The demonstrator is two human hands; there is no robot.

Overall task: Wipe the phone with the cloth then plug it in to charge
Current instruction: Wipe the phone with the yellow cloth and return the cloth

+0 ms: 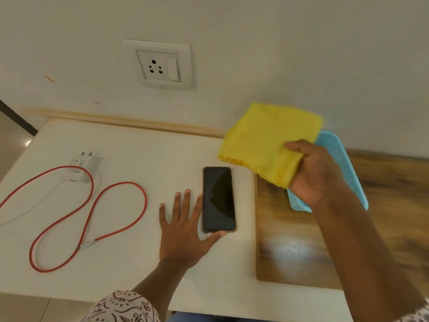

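A black phone (219, 199) lies face up on the white table (130, 147), screen dark. My left hand (183, 231) rests flat beside it, fingers spread, thumb touching the phone's near corner. My right hand (315, 175) holds a folded yellow cloth (267, 140) in the air, above and to the right of the phone. A white charger adapter (84, 167) lies at the table's left with a red cable (92, 212) looped across the surface. A white wall socket (159, 65) with a switch sits on the wall above the table.
A light blue perforated basket (343, 163) stands on a wooden surface (301, 240) to the right, partly behind my right hand. The wall runs along the table's far edge. Tiled floor shows at the far left.
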